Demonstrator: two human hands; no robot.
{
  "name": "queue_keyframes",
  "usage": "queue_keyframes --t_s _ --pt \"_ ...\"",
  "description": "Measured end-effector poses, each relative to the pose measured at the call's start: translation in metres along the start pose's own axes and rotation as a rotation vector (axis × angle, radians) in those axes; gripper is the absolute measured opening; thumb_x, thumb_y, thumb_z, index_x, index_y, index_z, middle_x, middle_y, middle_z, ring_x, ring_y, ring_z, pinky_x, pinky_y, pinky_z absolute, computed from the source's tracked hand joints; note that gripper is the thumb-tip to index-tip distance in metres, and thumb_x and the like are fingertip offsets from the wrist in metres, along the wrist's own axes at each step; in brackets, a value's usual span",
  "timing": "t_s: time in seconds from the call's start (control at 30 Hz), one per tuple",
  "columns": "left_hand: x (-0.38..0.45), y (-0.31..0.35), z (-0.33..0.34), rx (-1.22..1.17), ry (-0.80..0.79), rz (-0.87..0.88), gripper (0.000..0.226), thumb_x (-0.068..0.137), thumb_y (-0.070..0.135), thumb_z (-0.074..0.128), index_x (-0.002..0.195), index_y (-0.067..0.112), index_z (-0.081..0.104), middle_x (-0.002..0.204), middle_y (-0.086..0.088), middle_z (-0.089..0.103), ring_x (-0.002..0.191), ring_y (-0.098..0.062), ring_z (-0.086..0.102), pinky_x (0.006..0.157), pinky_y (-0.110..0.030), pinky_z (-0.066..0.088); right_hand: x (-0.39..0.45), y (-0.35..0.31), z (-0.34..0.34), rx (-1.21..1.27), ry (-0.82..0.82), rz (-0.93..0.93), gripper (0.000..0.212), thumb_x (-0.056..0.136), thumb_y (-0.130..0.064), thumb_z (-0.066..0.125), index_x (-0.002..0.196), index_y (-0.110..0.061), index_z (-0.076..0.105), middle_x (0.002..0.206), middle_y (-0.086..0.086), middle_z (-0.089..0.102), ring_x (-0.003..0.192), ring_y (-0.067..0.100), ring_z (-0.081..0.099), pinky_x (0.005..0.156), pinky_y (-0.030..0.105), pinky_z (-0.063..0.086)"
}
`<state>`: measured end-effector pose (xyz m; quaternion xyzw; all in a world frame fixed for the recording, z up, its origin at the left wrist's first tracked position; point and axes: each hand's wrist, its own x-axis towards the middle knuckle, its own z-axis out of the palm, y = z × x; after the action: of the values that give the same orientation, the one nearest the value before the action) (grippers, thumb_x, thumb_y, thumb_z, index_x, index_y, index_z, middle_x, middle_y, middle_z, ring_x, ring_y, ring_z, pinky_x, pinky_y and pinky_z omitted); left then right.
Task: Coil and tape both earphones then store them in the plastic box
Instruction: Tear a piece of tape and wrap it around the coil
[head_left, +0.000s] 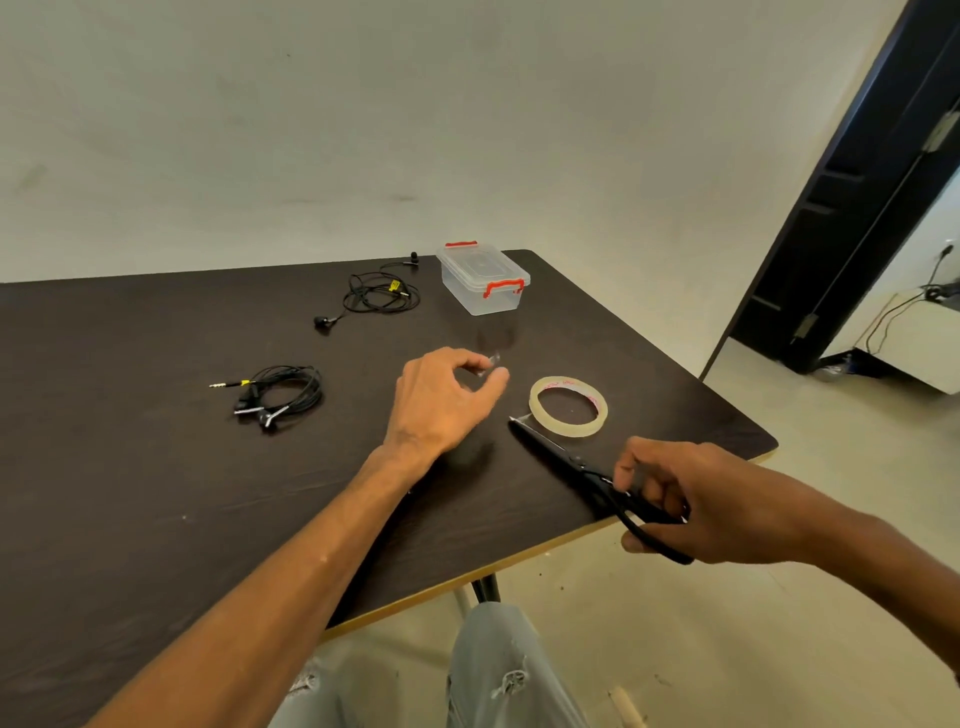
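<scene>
A coiled black earphone (283, 392) lies on the dark table (156, 493) at the left, its plug pointing left. A second black earphone (376, 295) lies loosely spread farther back. The clear plastic box (483, 280) with red latches stands shut at the far edge. My left hand (444, 402) hovers mid-table and pinches a small clear piece of tape (491, 361) between thumb and fingers. My right hand (691, 501) grips the handles of black scissors (566, 457), whose blades point at the tape roll (568, 406) lying flat near the table's right corner.
The table's right corner and yellow front edge (519, 558) are close to my right hand. A dark door frame (852, 208) stands at the right, with cables and a white object on the floor beyond. My knee in light jeans (498, 670) is below the table edge.
</scene>
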<state>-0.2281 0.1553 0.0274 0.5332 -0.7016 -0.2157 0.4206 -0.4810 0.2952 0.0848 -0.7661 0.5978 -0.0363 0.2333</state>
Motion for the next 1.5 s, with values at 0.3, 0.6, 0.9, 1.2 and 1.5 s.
queue_keyframes --t_s 0.3,0.6,0.9,1.2,1.5 --pt "0.038 0.021 0.035 -0.101 -0.291 -0.144 0.048 0.072 0.027 0.096 0.116 0.014 0.078 0.108 0.001 0.078 0.092 -0.007 0.071 0.077 -0.011 0.051 -0.004 0.016 -0.016 -0.050 -0.148 0.004 0.052 0.077 -0.047 0.088 0.108 -0.038 0.046 0.088 -0.004 0.068 0.082 0.006 0.068 0.066 0.021 0.056" --pt "0.065 0.020 0.044 -0.158 -0.314 -0.249 0.036 0.071 0.014 0.096 0.102 0.007 0.078 0.088 -0.006 0.079 0.070 -0.011 0.077 0.072 -0.029 0.066 -0.027 0.054 -0.040 -0.012 -0.217 0.109 0.062 0.063 -0.058 0.092 0.105 -0.053 0.047 0.095 -0.017 0.070 0.081 0.010 0.068 0.074 0.038 0.061" --pt "0.092 0.031 0.069 -0.170 -0.251 -0.311 0.032 0.076 0.014 0.093 0.102 0.007 0.075 0.086 -0.009 0.078 0.073 -0.017 0.079 0.078 -0.036 0.067 -0.015 0.079 -0.054 0.277 0.264 0.286 0.043 0.063 -0.037 0.087 0.101 -0.028 0.070 0.077 0.003 0.078 0.063 0.019 0.072 0.064 0.039 0.059" --pt "0.089 0.015 0.070 -0.162 -0.190 -0.258 0.034 0.074 0.022 0.094 0.102 0.011 0.078 0.082 -0.002 0.078 0.065 -0.010 0.074 0.070 -0.027 0.065 -0.006 0.095 -0.054 0.299 0.367 0.475 0.028 0.076 -0.021 0.088 0.098 -0.018 0.072 0.072 0.004 0.079 0.072 0.023 0.075 0.071 0.038 0.058" --pt "0.098 0.021 0.067 -0.128 -0.239 -0.268 0.027 0.082 0.019 0.089 0.104 0.009 0.077 0.082 -0.005 0.077 0.071 -0.017 0.078 0.070 -0.029 0.066 0.056 0.084 -0.028 -0.183 0.514 0.393 0.017 0.091 -0.035 0.078 0.100 -0.020 0.077 0.092 0.003 0.074 0.083 0.023 0.066 0.076 0.043 0.059"
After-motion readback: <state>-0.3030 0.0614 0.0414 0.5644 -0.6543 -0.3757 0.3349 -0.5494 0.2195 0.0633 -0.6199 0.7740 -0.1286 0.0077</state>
